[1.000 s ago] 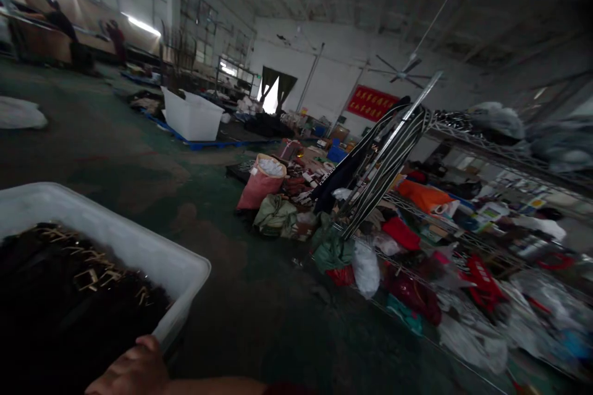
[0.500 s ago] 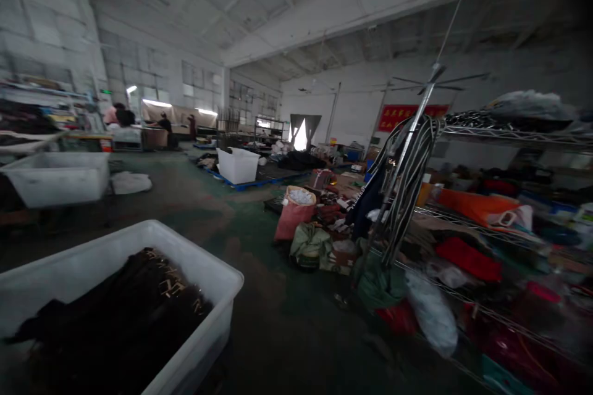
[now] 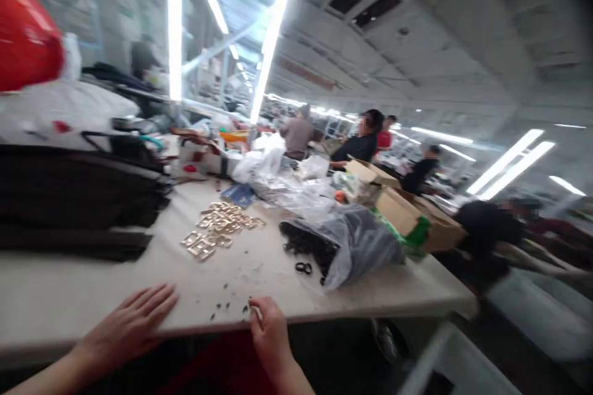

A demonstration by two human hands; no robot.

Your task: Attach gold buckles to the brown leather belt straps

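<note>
My left hand (image 3: 124, 327) lies flat on the near edge of the pale work table (image 3: 55, 290), fingers stretched out and empty. My right hand (image 3: 269, 330) rests at the table edge, closed in a pinch on a tiny white thing I cannot make out. A pile of gold metal buckles (image 3: 217, 225) lies ahead of both hands. To the right, a clear plastic bag (image 3: 361, 241) spills small black rings (image 3: 308, 247); one black ring (image 3: 303, 268) lies loose.
A stack of dark fabric (image 3: 78, 197) fills the table's left. Cardboard boxes (image 3: 407, 210) and plastic bags (image 3: 278, 173) crowd the far side. Several people (image 3: 361, 142) sit at benches beyond. The table's right corner (image 3: 463, 305) drops off to the floor.
The view swung from the warehouse floor, tubs and racks to the work table. Both hands have come into view at the table edge.
</note>
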